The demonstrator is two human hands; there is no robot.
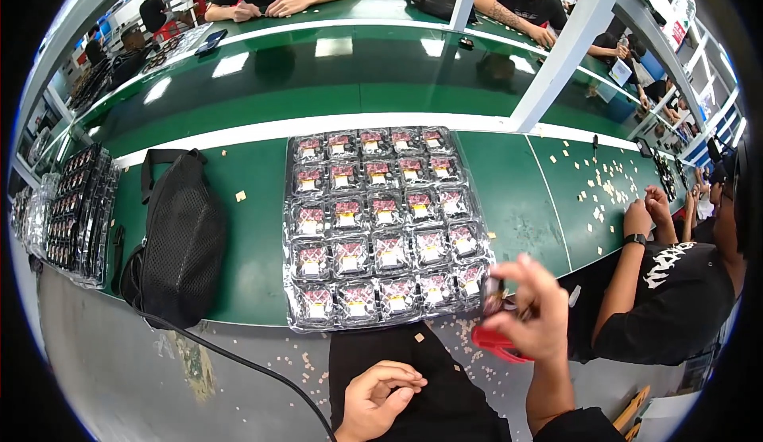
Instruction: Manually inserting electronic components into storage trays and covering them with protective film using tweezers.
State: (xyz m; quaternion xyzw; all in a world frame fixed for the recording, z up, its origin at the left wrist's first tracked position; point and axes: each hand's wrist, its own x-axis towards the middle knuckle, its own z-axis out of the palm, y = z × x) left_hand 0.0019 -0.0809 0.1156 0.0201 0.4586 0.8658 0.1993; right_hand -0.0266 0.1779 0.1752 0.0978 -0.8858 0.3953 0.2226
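A clear plastic tray [358, 327] of square pockets lies on the green bench in front of me. Its pockets hold dark parts with red-and-white patterned faces and small yellow-white labels [387, 253]. My right hand [540, 307] is raised just beyond the tray's near right corner, blurred by motion. Between its thumb and fingers is a small dark shiny part [493, 295], whose exact kind I cannot make out. Low over my lap, my left hand [377, 401] hangs with loosely curled fingers, the thumb a little apart, and nothing visible in it.
A black mesh bag [179, 239] lies left of the tray, beside stacked filled trays [75, 211]. Small tan squares [608, 184] are scattered on the bench at right. A white post [568, 48] rises behind. A co-worker [668, 299] sits at right; others work across the bench.
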